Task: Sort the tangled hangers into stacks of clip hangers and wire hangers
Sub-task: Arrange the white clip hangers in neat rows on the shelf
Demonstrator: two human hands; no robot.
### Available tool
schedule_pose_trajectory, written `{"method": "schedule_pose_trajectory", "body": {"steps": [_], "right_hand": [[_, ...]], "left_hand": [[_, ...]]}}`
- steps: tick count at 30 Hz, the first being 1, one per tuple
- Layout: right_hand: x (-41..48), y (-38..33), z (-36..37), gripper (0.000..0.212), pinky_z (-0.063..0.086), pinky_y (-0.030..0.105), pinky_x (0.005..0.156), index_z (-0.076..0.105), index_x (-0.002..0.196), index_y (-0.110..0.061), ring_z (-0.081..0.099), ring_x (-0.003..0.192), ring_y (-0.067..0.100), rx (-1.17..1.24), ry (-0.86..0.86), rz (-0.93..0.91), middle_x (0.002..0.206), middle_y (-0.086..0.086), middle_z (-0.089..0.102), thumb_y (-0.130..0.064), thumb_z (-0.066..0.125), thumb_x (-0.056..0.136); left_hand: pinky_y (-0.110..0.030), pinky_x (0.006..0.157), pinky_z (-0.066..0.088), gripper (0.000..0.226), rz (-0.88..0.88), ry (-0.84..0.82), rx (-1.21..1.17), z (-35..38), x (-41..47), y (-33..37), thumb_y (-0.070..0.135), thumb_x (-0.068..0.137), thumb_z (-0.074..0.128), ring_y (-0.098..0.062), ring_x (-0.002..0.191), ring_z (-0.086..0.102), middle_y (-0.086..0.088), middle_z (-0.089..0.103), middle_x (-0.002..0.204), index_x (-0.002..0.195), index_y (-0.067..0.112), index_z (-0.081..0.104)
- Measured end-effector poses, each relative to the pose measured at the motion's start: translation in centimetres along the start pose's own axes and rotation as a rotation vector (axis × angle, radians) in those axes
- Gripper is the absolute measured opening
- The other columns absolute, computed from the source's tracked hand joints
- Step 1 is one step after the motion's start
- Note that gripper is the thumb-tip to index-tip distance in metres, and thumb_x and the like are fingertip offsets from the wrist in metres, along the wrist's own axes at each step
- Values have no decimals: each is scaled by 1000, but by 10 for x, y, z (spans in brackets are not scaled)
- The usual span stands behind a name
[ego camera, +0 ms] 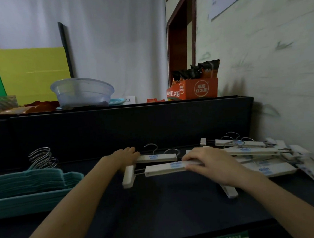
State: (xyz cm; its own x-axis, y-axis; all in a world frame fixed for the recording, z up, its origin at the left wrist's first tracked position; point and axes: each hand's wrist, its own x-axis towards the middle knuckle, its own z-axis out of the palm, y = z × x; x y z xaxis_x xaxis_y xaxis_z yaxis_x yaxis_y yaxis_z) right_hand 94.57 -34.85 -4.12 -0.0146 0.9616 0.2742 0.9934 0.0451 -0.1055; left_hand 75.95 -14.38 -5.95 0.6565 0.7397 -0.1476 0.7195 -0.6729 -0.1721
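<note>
My right hand curls over the right half of a white wooden clip hanger on the dark tabletop; my left hand grips the left end of the farther clip hanger. White clip-hanger pile: just right. Teal hanger stack: far left.

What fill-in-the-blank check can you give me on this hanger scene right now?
1. The teal hangers lie stacked on the person's ____ side.
2. The left hand and right hand grip the middle clip hangers, coloured ____.
3. The pile of clip hangers lies beside the wall on the ____.
4. On the shelf, the clear bowl stands left of a box coloured ____.

Missing words: left; white; right; orange.
</note>
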Motion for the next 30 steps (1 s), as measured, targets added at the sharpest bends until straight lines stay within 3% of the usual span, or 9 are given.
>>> {"method": "schedule_pose_trajectory", "body": {"steps": [3,7,12,16,19,24,30], "right_hand": [[11,-14,13,33,45,31,86,53,122,-33,52,103,8,-11,-8,-41,115,-11,55,-45,43,93],[28,-27,30,33,45,32,86,53,122,-29,52,105,12,9,-14,-59,118,-7,55,-41,44,94],[46,-31,50,34,45,35,91,52,125,-24,51,110,16,57,-25,-36,123,-2,54,-38,45,95],[55,-27,61,37,42,34,96,49,129,-23,48,117,17,84,-73,-41,130,-1,51,-36,44,95],[60,-22,65,39,41,34,99,46,133,-23,46,121,16,94,-100,-54,132,-2,49,-35,44,96],[64,-21,62,43,41,36,99,43,137,-24,43,123,18,16,-112,-89,135,-1,46,-35,45,95],[41,10,10,33,44,35,95,54,126,-30,48,118,11,6,37,-53,129,-10,53,-34,47,94]], "left_hand": [[-38,106,34,56,-5,-47,-108,-3,-2,-3,41,95,40,-25,129,36,-8,31,143,144,17,25],[-38,110,28,45,-55,-115,-284,-9,-7,-9,32,99,29,-25,130,39,-10,36,146,138,12,36],[-35,117,7,53,-68,-161,-334,-7,-13,-20,32,101,24,-20,145,10,-4,9,157,148,15,10],[-34,115,16,58,-26,-195,-335,-6,-16,-21,33,99,30,-22,142,18,-4,12,156,148,13,6],[-33,113,22,58,-7,-168,-320,-4,-15,-23,35,98,34,-21,139,25,-4,19,153,148,14,13],[-35,114,21,56,-40,-110,-280,-8,-19,-22,37,98,35,-22,139,25,-6,23,153,147,15,19],[-34,93,45,36,46,221,-167,-34,-22,10,37,97,37,-16,107,54,0,54,123,125,20,52]]}}
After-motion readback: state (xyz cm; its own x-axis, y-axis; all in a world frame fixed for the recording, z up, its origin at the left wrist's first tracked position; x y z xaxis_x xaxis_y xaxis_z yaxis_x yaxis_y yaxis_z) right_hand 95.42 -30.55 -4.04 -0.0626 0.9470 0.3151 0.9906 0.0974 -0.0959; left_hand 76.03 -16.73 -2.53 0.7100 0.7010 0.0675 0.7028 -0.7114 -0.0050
